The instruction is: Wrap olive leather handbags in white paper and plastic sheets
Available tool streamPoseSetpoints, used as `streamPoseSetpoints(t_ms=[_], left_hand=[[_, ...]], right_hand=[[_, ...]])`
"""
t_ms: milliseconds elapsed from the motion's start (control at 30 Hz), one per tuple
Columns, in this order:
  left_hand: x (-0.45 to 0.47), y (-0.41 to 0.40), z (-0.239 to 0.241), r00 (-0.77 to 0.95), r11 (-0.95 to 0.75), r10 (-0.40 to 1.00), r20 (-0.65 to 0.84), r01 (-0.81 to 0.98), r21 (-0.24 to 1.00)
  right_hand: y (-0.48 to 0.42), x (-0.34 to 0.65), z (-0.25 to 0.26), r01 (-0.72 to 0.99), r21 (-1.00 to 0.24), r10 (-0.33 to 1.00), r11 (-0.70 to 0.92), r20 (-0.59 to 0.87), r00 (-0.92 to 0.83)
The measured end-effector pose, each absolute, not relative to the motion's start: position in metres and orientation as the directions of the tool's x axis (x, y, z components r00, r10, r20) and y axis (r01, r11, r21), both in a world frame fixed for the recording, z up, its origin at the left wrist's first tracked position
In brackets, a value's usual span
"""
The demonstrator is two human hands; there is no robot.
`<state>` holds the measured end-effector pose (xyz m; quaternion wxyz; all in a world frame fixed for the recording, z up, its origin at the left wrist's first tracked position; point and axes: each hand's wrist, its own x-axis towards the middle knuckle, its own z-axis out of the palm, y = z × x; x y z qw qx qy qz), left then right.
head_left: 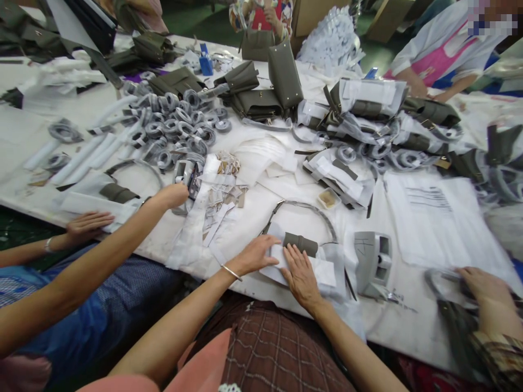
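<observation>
In front of me on the table lies a dark olive handbag (pixel 301 244) with white paper wrapped over it. Its handle (pixel 312 206) arches away behind it. My left hand (pixel 259 253) is at the bag's left end, thumb and fingers apart, touching the white paper. My right hand (pixel 300 275) lies flat with stretched fingers on the white paper (pixel 324 272) along the bag's near side. Clear plastic film (pixel 341 256) spreads under and to the right of the bag.
A grey tape dispenser (pixel 372 264) stands right of the bag. Paper tags (pixel 224 198), wrapped strap coils (pixel 175 122) and stacked handbags (pixel 368 117) lie beyond. A co-worker's hands (pixel 87 224) handle another bag at left; another person's hand (pixel 484 283) is at right.
</observation>
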<state>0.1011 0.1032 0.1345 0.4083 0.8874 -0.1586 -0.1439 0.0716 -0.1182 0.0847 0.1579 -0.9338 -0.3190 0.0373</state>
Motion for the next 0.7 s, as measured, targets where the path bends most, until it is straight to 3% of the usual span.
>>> streamPoseSetpoints(t_ms=[100, 267, 367, 467, 600, 700], left_hand=[[0.094, 0.103, 0.134, 0.969, -0.720, -0.117, -0.218, 0.069, 0.690], [0.090, 0.095, 0.120, 0.929, -0.732, 0.097, -0.358, 0.310, 0.607], [0.089, 0.100, 0.109, 0.857, -0.637, 0.138, -0.497, 0.461, 0.619], [0.089, 0.105, 0.102, 0.785, -0.531, 0.127, -0.607, 0.570, 0.626], [0.087, 0.105, 0.098, 0.780, -0.376, 0.130, -0.612, 0.610, 0.698], [0.086, 0.101, 0.092, 0.787, -0.138, 0.169, -0.593, 0.615, 0.776]], right_hand=[[-0.119, 0.073, 0.088, 0.577, -0.290, 0.591, -0.764, 0.044, 0.805], [-0.117, 0.071, 0.098, 0.618, -0.276, 0.629, -0.736, 0.055, 0.775], [-0.118, 0.069, 0.101, 0.706, -0.268, 0.726, -0.656, 0.031, 0.687], [-0.117, 0.068, 0.098, 0.721, -0.251, 0.742, -0.646, 0.016, 0.671], [-0.113, 0.076, 0.093, 0.735, -0.205, 0.736, -0.646, 0.087, 0.672], [-0.109, 0.087, 0.092, 0.766, -0.154, 0.745, -0.625, 0.176, 0.643]])
